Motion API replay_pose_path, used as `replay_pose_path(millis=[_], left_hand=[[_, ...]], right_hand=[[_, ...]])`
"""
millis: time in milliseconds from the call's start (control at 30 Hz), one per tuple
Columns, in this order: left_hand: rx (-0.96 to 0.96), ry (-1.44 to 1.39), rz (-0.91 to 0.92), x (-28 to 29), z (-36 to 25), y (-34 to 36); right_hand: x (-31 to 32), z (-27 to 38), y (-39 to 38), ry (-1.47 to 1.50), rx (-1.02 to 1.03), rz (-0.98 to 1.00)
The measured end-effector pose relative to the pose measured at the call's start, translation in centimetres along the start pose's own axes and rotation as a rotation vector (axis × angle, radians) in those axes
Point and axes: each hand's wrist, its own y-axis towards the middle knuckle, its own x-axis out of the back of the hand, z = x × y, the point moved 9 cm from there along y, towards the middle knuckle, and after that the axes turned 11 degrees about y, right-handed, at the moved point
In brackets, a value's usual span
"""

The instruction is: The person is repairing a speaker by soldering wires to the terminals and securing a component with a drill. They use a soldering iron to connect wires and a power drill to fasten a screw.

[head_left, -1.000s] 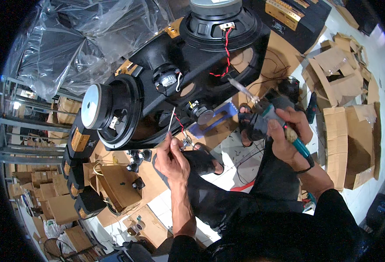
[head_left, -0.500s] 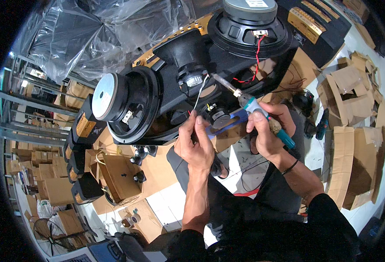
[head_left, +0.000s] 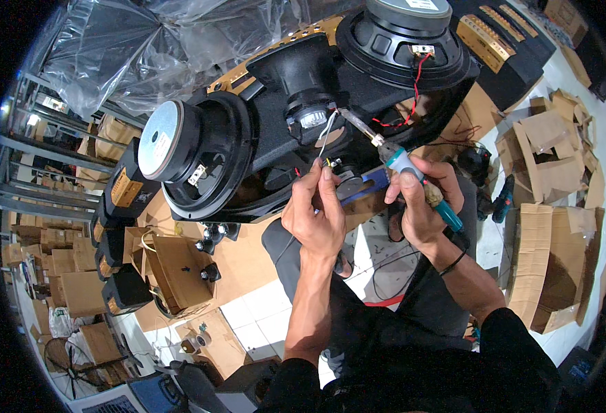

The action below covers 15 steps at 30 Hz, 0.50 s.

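My right hand [head_left: 427, 203] grips a soldering iron [head_left: 402, 162] with a teal and white handle. Its metal tip reaches up and left to the terminal of a black horn driver [head_left: 306, 115]. Pinched in the fingers of my left hand [head_left: 317, 213] is a thin white wire [head_left: 326, 135], which runs up to that same terminal near the tip. Both hands are over the near side of a black speaker cabinet [head_left: 270, 148]. On the cabinet rest a large speaker [head_left: 210, 155] at left and another speaker [head_left: 405, 56] at upper right, with a red wire [head_left: 418, 82] on its terminal.
Clear plastic sheeting [head_left: 131, 51] covers things at the back. An open cardboard box [head_left: 182, 272] and small drivers [head_left: 210, 237] lie at left. Torn cardboard [head_left: 544, 155] and a teal-black power tool [head_left: 504, 198] are at right. A fan [head_left: 72, 368] is at lower left.
My left hand has risen slightly and shifted right along with the white wire. The iron's tip stays at the horn driver's terminal. The whole view has shifted a little.
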Motion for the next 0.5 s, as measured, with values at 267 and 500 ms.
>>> replay_pose_path(millis=[267, 500], left_hand=[[0.013, -0.004, 0.023, -0.06, -0.05, 0.12], [-0.007, 0.001, 0.019, -0.13, -0.01, 0.08]], right_hand=[[-0.11, -0.12, 0.06, 0.015, 0.007, 0.005], [-0.1, -0.29, -0.1, -0.012, -0.018, 0.023]])
